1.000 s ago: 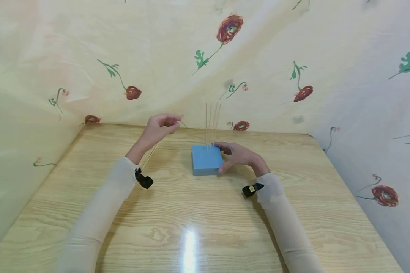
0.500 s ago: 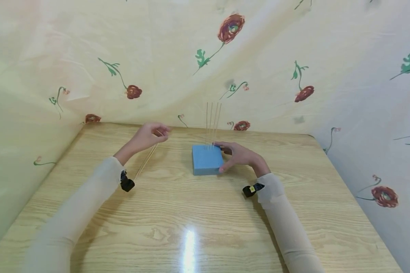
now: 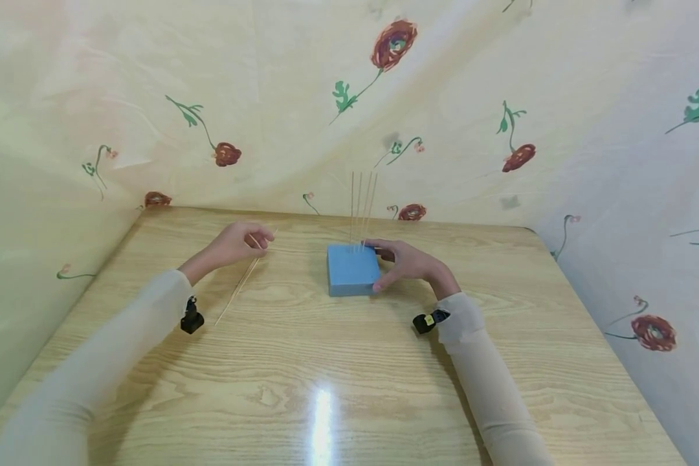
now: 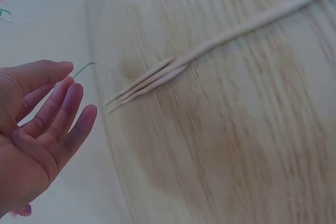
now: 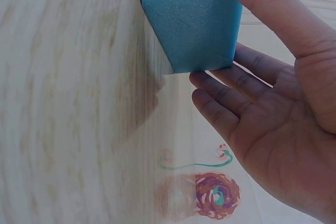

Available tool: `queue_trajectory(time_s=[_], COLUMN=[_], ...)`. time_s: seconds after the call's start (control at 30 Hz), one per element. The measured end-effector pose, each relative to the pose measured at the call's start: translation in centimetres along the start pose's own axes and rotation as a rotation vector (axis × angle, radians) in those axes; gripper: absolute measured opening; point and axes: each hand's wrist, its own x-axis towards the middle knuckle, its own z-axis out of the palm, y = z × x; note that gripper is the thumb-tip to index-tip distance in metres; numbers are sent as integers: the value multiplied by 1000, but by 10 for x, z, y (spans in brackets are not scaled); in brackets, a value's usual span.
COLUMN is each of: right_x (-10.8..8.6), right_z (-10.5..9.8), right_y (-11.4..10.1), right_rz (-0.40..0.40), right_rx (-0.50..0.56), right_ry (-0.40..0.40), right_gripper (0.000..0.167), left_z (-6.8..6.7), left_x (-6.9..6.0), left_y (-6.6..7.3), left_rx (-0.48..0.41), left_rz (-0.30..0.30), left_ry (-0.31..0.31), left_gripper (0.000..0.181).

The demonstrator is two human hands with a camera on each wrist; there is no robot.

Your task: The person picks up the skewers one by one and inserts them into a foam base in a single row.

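My right hand (image 3: 410,264) holds the right side of a blue foam block (image 3: 349,266), thumb on the near side and fingers at the far side. Several thin wooden sticks (image 3: 359,213) stand up from the block's top, near its far edge. Left of the block, my left hand (image 3: 239,244) is over a few more thin sticks (image 3: 237,291) lying together on the table. Seen from the left wrist, these pointed sticks (image 4: 152,81) are apart from the loosely bent fingers (image 4: 79,124), and nothing shows between thumb and fingertips.
The wood-grain table (image 3: 303,362) ends at a flowered cloth (image 3: 279,97) hanging behind it and along both sides. A black wrist camera (image 3: 191,317) sits on the left sleeve, another camera (image 3: 424,323) on the right one.
My left hand has moved left and down, away from the block and toward the loose sticks. My right hand stays on the foam block; the upright sticks look the same.
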Motion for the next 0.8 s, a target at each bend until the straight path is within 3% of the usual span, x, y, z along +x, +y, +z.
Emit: queue_trajectory(time_s=[0.8], right_x=[-1], right_z=[1], right_y=[-3], right_rz=[18], right_rx=[18], right_ry=[1], right_gripper=[106], left_z=[-8], left_x=[-15], left_y=[-28], left_rx=[24], left_rz=[-84], left_ry=[-62], left_gripper=[31])
